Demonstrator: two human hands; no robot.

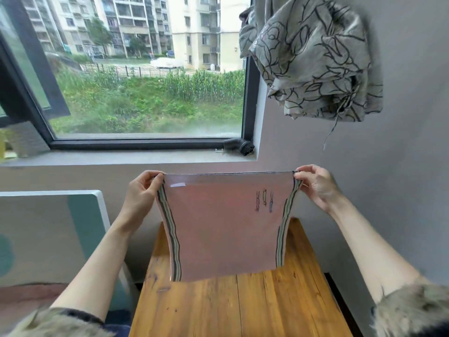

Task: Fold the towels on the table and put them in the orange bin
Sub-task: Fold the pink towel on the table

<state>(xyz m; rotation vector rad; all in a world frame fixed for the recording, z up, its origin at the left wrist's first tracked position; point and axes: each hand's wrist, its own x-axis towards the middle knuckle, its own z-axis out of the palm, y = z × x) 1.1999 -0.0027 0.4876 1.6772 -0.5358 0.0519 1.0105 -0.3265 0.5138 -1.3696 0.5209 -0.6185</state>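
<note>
A pink towel (223,224) with striped side borders and three small embroidered figures hangs stretched flat in the air above the wooden table (243,307). My left hand (143,190) pinches its upper left corner. My right hand (315,186) pinches its upper right corner. The top edge is pulled taut between them, and the bottom edge hangs just above the tabletop. No orange bin is in view.
A white-framed board (56,229) leans left of the table. A grey wall stands behind and to the right. A patterned grey curtain (313,57) is bundled up at the upper right. A black brush (239,145) lies on the window sill.
</note>
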